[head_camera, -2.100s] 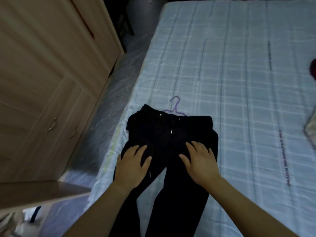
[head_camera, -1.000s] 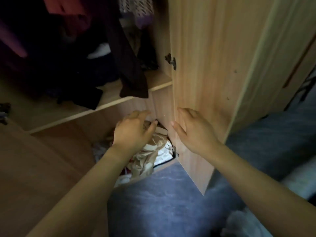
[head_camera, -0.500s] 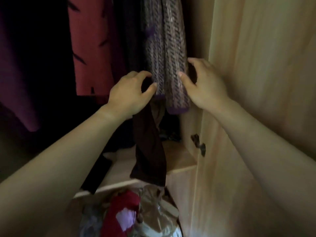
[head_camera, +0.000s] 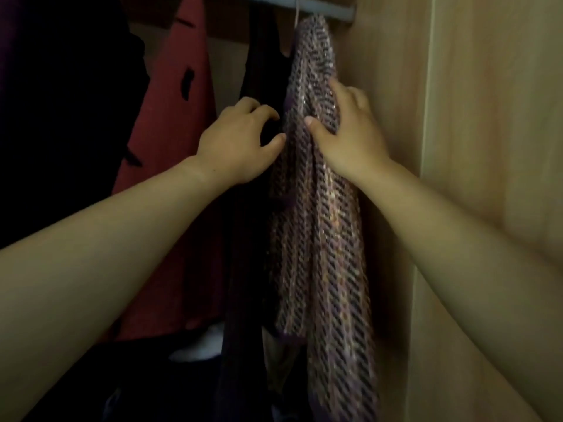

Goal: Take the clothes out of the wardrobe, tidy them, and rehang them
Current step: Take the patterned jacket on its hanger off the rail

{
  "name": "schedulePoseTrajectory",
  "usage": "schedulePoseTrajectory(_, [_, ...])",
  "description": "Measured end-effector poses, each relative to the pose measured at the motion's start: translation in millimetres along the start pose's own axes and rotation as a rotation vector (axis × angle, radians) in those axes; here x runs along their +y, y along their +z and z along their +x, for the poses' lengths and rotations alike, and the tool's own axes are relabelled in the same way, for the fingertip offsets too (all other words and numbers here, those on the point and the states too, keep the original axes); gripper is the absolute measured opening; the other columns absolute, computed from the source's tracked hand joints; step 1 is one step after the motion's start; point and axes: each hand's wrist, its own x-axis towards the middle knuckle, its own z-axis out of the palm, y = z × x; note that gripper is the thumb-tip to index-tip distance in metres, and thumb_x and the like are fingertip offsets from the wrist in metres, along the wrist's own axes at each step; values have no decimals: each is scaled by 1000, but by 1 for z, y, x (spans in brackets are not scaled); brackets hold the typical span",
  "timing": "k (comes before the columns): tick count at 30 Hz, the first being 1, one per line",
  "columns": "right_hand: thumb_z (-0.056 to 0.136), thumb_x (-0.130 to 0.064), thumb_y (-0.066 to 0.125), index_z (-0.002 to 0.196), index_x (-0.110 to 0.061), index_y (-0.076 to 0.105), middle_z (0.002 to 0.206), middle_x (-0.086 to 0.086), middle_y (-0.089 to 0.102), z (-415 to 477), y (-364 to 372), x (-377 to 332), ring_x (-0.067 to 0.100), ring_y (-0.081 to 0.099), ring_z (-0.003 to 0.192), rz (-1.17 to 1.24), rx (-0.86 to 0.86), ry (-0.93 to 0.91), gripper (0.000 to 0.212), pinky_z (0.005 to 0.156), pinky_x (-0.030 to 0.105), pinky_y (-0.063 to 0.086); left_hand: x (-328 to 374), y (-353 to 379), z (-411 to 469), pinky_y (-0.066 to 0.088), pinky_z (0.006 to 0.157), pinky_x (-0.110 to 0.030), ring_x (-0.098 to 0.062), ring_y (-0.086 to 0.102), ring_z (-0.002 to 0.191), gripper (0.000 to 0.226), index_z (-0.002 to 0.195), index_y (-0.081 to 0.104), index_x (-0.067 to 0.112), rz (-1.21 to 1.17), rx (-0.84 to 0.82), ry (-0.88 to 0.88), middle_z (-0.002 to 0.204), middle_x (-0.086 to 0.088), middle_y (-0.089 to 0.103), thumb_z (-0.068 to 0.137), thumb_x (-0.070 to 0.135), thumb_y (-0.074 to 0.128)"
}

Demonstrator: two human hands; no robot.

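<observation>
A purple and grey knitted garment (head_camera: 323,239) hangs from the rail (head_camera: 329,9) at the right end of the wardrobe, on a thin hanger hook (head_camera: 297,13). My right hand (head_camera: 344,135) grips its upper part, thumb on the front and fingers round the right side. My left hand (head_camera: 237,144) is curled at the garment's left edge, thumb tip against the knit and fingers in the dark gap beside a black garment (head_camera: 262,71). Whether it holds cloth is hidden in shadow.
A red garment with black marks (head_camera: 173,117) hangs left of the black one, with darker clothes further left. The wardrobe's wooden side wall (head_camera: 393,86) and door (head_camera: 502,132) stand close on the right. Something white (head_camera: 201,345) lies low on the shelf.
I turned from the black trousers on the bed to the wardrobe. Both hands rose from the lower shelf to the knitted garment, and my right hand now grips it higher up.
</observation>
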Motion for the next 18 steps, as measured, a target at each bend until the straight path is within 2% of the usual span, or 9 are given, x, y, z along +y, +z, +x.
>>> schedulePoseTrajectory(7, [93,-44,50,148,-17,17,151,9,20,71,16,6,28,35,132,-125,63,-9,70,103,34,34,-25,-5,94,40,98,-43,-32,38,126,48,131,48,18,21,211,74,140,-12,36,90,43,50])
schedulePoseTrajectory(11, [93,-44,48,149,-15,17,151,8,23,107,21,6,26,37,131,-185,117,-5,70,101,34,37,-39,-5,144,38,100,-44,-34,36,127,53,137,40,17,-56,251,86,141,-13,35,91,41,50])
schedulePoseTrajectory(14, [94,-43,47,146,-12,24,148,10,29,141,25,3,27,37,130,-270,162,-13,65,102,35,37,-50,-1,179,36,101,-41,-32,36,129,55,141,37,19,-130,278,139,142,-11,36,92,39,49])
schedulePoseTrajectory(18, [94,-41,48,137,-11,41,134,12,45,175,28,1,28,47,118,-410,239,-78,54,94,35,42,-57,9,203,34,104,-37,-28,36,131,52,141,37,19,-226,252,247,143,-7,37,94,39,48])
